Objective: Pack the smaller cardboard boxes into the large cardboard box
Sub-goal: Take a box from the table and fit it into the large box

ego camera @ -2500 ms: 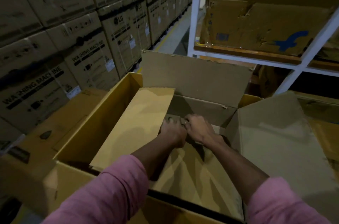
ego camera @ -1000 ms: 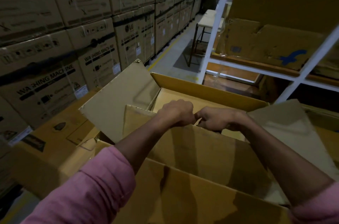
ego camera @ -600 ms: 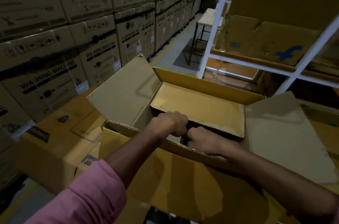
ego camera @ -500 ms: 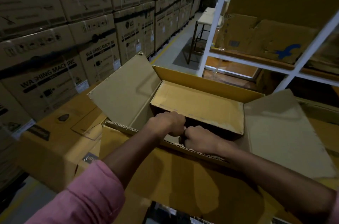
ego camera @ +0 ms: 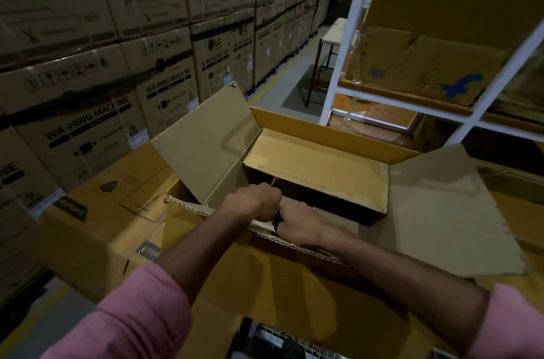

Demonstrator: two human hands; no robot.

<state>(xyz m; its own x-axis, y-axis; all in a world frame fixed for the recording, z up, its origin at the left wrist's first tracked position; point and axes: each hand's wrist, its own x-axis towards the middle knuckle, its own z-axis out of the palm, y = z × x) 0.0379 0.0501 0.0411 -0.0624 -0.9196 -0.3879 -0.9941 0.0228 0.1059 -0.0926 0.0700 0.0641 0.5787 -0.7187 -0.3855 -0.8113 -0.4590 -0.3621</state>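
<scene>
A large yellow-brown cardboard box (ego camera: pixel 309 294) stands open in front of me, its left flap (ego camera: pixel 206 147) raised, its far flap (ego camera: pixel 318 170) folded inward and its right flap (ego camera: pixel 447 211) spread out. My left hand (ego camera: pixel 253 201) and my right hand (ego camera: pixel 297 226) sit side by side at the box's near edge, both curled over the corrugated rim of the near flap. The box's inside is dark and mostly hidden; I cannot make out any smaller box in it.
Another yellow carton (ego camera: pixel 97 226) lies at the left. Stacked washing-machine cartons (ego camera: pixel 88 123) wall off the left side. A white metal rack (ego camera: pixel 347 58) with flattened cardboard (ego camera: pixel 426 64) stands at the right. A small table (ego camera: pixel 332 35) stands in the aisle beyond.
Earlier both hands were deep inside the box. They came up to the near flap's edge, gripped it and pulled it down toward me; the far flap folded inward.
</scene>
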